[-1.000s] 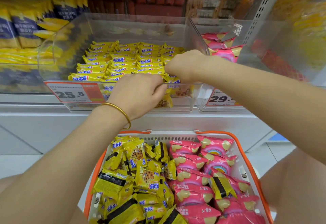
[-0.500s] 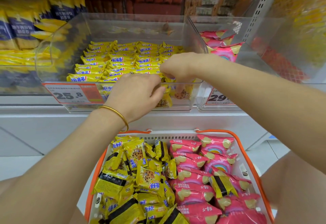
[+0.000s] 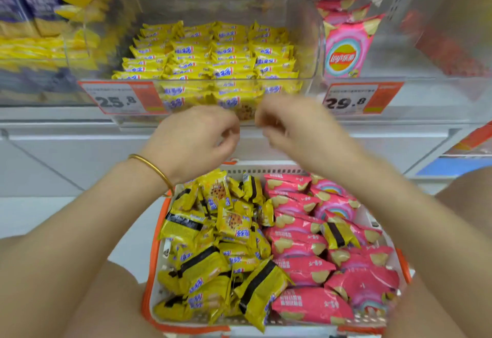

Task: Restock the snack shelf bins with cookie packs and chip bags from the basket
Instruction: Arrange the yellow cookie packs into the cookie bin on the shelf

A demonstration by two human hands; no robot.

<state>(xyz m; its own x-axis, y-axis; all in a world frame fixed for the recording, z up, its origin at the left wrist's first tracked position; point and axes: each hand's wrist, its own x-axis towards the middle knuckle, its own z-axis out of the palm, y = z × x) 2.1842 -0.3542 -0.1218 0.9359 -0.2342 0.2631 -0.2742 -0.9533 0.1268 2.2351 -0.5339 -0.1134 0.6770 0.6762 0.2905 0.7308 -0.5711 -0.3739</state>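
The cookie packs (image 3: 221,231) fill the 9 o'clock half of the basket (image 3: 266,170), a loose yellow heap. The pink chip bags (image 3: 306,247) fill the 3 o'clock half, with one stray yellow pack (image 3: 337,233) lying among them. The basket sits at 6 o'clock in the view, below the shelf.

At 12 o'clock the clear bin (image 3: 213,80) holds neat rows of the same yellow packs. At 1 o'clock, just beside it, a second bin (image 3: 314,52) holds a few chip bags standing upright.

Half a second ago both hands reached over the first bin's front wall, among the packs. Now they have drawn back and hang side by side in front of that wall, close together but apart, above the basket's far edge. The left hand (image 3: 197,140), with a gold bangle (image 3: 151,167) at the wrist, has its fingers loosely curled and nothing in them. The right hand (image 3: 290,129) is blurred by motion; it looks empty, but its grip cannot be told.

Price tags read 25.8 (image 3: 119,98) and 29.8 (image 3: 354,99).
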